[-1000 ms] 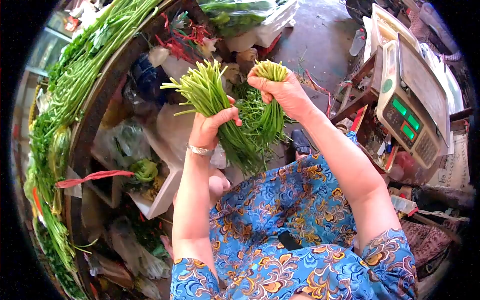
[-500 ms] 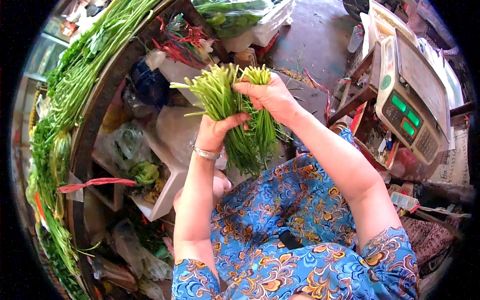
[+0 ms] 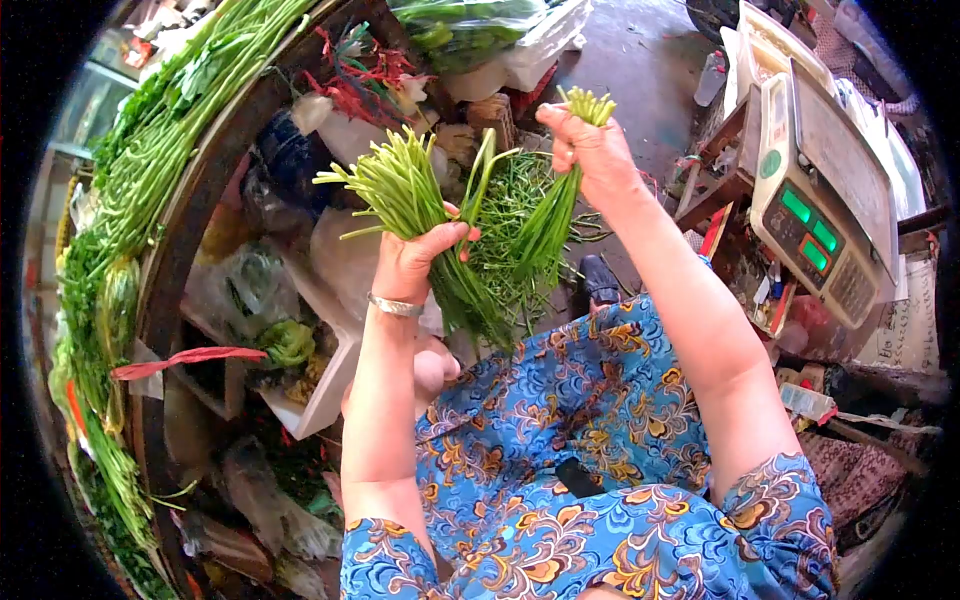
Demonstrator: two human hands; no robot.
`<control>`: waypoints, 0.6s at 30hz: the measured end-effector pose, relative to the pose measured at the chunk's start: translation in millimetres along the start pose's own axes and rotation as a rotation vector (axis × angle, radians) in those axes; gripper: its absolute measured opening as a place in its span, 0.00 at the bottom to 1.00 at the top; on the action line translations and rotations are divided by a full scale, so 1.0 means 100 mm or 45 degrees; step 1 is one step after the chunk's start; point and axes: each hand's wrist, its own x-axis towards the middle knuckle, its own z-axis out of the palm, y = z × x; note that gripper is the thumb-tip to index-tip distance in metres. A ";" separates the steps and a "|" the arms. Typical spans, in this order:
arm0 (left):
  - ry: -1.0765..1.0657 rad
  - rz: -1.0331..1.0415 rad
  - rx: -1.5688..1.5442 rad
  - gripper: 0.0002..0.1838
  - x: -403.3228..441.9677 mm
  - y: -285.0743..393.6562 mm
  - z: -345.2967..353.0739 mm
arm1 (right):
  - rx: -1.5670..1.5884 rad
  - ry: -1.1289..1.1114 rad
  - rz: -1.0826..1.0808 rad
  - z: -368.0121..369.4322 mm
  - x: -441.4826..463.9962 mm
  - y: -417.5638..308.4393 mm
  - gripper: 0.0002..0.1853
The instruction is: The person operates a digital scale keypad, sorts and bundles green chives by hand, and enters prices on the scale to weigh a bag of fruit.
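My left hand (image 3: pixel 410 265), with a metal bracelet at the wrist, is closed around a thick bunch of green vegetable stems (image 3: pixel 392 178). Their pale cut ends fan out above the fist and the thinner green ends hang below it. Higher up and to the right, my right hand (image 3: pixel 602 158) grips a smaller bunch of the same stems (image 3: pixel 552 225), cut ends up, green ends slanting down to the left. A folded stem (image 3: pixel 484 165) sticks out beside the left bunch. Under and between the two bunches lies a pile of loose green stems (image 3: pixel 518 185).
A digital scale (image 3: pixel 820 190) with lit green displays stands at right. Long-stemmed greens (image 3: pixel 190 140) line a curved ledge at left. Red ties (image 3: pixel 375 75) hang at the upper left. A white foam box (image 3: pixel 325 395) and plastic bags sit below the ledge.
My hands have moved apart. The right one has gone up and right with a smaller bunch, the left slightly left with the larger one. The pile beneath now shows.
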 end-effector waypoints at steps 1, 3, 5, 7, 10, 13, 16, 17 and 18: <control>0.037 -0.018 0.005 0.14 -0.01 0.00 0.00 | -0.017 0.014 -0.015 -0.03 0.02 -0.03 0.08; 0.077 -0.033 0.007 0.15 -0.02 0.00 -0.01 | -0.122 0.012 -0.032 -0.02 -0.03 -0.05 0.09; 0.089 -0.056 -0.059 0.15 -0.02 0.01 -0.02 | -0.227 0.009 -0.047 0.06 -0.11 -0.06 0.09; 0.100 -0.059 -0.057 0.15 -0.01 0.01 -0.05 | -0.381 -0.092 0.080 0.15 -0.17 -0.04 0.10; 0.116 -0.065 -0.068 0.15 -0.01 0.01 -0.03 | -0.372 -0.276 0.204 0.17 -0.20 0.07 0.15; 0.083 -0.081 -0.034 0.15 -0.01 0.02 -0.01 | -0.212 -0.393 0.342 0.31 -0.27 0.10 0.17; 0.030 -0.103 0.014 0.15 0.00 -0.06 0.01 | -0.080 -0.453 0.335 0.36 -0.29 0.08 0.16; 0.018 -0.108 0.017 0.16 0.00 -0.08 0.03 | -0.077 -0.450 0.336 0.33 -0.27 0.09 0.16; 0.024 -0.086 -0.003 0.14 -0.01 -0.07 0.06 | -0.034 -0.427 0.353 0.32 -0.25 0.09 0.15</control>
